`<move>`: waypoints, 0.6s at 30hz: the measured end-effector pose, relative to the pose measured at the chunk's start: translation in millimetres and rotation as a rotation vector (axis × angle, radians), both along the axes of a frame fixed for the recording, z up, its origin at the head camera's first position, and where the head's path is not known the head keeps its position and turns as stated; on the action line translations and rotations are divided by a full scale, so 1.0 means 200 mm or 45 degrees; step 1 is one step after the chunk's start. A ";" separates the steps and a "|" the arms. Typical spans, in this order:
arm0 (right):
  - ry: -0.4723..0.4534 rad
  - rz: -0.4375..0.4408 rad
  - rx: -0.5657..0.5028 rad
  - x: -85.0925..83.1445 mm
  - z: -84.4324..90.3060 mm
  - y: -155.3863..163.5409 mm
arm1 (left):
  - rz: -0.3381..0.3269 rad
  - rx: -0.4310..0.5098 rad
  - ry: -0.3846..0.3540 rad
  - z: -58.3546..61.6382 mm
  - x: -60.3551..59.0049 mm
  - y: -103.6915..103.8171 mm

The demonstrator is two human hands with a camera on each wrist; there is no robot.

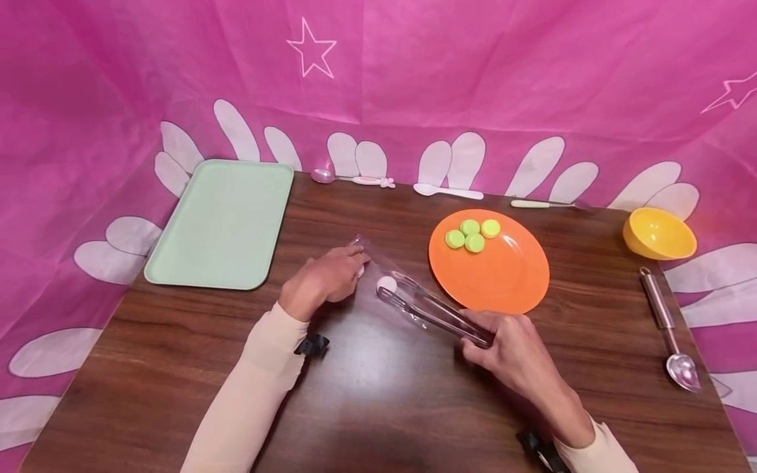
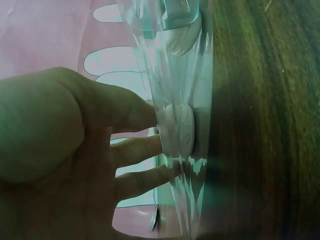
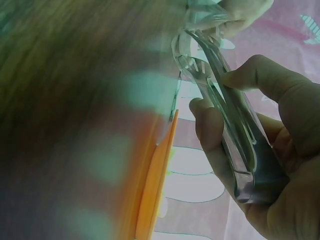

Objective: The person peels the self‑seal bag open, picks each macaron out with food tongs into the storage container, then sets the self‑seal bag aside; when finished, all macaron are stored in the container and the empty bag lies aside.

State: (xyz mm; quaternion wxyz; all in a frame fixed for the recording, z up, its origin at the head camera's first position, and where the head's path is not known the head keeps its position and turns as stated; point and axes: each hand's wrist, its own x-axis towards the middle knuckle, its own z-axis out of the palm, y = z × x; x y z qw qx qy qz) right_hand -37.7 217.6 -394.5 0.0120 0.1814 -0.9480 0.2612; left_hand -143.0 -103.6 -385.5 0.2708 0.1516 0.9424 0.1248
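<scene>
A clear plastic bag [image 1: 369, 305] lies at the middle of the wooden table, with pale round pieces in it. My left hand [image 1: 331, 272] pinches the bag's left end; in the left wrist view, its thumb and fingers are at one pale disc [image 2: 186, 131] inside the plastic. My right hand [image 1: 514, 345] grips metal tongs [image 1: 452, 326] near their hinged end. The tongs' tips reach into the bag, beside another pale pink disc [image 1: 387, 284]. Right of the bag, an orange plate [image 1: 508, 276] carries several lime-green and yellow round pieces [image 1: 475, 243].
A mint-green tray [image 1: 225, 223] lies at the back left. Along the back edge are a pink-handled spoon [image 1: 369, 180], a white spoon [image 1: 449, 192] and a pale-handled utensil [image 1: 529, 203]. At right stand a yellow bowl [image 1: 656, 240] and a metal scoop [image 1: 683, 373]. Pink fabric surrounds the table.
</scene>
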 end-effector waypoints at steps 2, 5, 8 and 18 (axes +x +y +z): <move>0.006 -0.007 -0.002 0.01 0.01 0.00 | 0.055 -0.010 0.012 0.00 -0.01 -0.01; -0.009 -0.029 -0.019 0.03 0.01 0.03 | 0.116 -0.046 0.018 -0.01 -0.02 -0.05; -0.030 -0.056 -0.043 0.06 0.01 0.08 | 0.119 -0.060 0.023 -0.01 -0.04 -0.08; 0.069 -0.275 -0.027 0.06 0.05 0.31 | 0.065 0.015 0.061 -0.01 -0.05 -0.10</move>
